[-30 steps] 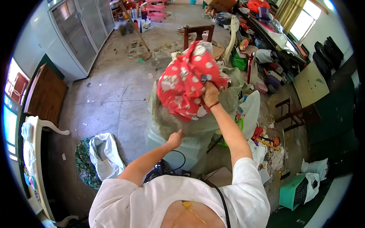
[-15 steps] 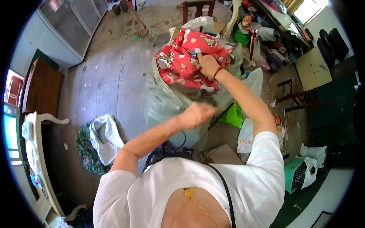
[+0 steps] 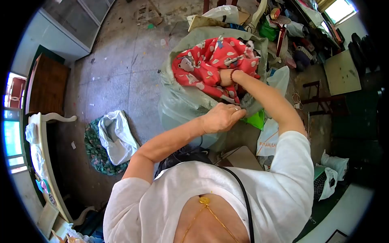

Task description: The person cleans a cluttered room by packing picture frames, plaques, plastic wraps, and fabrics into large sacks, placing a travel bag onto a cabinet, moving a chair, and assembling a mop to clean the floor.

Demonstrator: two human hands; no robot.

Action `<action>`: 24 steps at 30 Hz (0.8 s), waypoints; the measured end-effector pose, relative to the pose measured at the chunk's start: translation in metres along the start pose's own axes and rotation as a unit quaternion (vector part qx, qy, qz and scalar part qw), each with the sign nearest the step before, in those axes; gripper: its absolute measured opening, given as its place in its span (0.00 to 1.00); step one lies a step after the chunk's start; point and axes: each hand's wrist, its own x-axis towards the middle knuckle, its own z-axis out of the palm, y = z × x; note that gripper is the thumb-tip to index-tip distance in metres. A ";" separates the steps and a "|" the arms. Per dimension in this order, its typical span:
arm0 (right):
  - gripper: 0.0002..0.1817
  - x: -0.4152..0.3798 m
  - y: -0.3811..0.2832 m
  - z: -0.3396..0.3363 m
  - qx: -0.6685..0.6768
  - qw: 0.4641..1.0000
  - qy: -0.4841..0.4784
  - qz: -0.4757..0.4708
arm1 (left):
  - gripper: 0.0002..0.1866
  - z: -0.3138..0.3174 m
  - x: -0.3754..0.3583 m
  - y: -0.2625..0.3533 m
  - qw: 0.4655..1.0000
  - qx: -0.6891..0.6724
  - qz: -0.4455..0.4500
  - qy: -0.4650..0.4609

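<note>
Our left hand (image 3: 223,118) pinches the plastic bag (image 3: 182,97) at its near rim; just beyond, our right hand (image 3: 226,77) touches the red cloth (image 3: 216,56), its grip hidden.

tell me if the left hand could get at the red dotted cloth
Probably yes: the left hand is at the near rim of the plastic bag, and the red cloth shows in its open mouth; the right hand there might crowd it.
</note>
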 end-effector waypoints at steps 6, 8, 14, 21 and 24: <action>0.14 -0.020 -0.040 -0.043 0.154 0.971 0.151 0.100 | 0.16 -0.019 0.011 -0.014 0.976 0.014 -0.073 -0.203; 0.15 -0.022 -0.041 -0.035 0.090 0.969 0.194 0.123 | 0.16 -0.025 0.024 -0.037 0.990 0.110 -0.079 -0.030; 0.16 -0.124 -0.044 -0.016 0.452 0.858 0.245 0.015 | 0.27 0.006 0.015 -0.127 0.943 0.043 -0.312 -0.111; 0.21 -0.159 0.010 0.105 0.096 0.843 0.426 0.313 | 0.51 0.027 0.018 -0.146 0.902 0.157 -0.337 -0.219; 0.23 -0.134 -0.003 0.110 -0.085 0.802 0.519 0.284 | 0.52 0.034 0.015 -0.158 0.893 0.155 -0.349 -0.236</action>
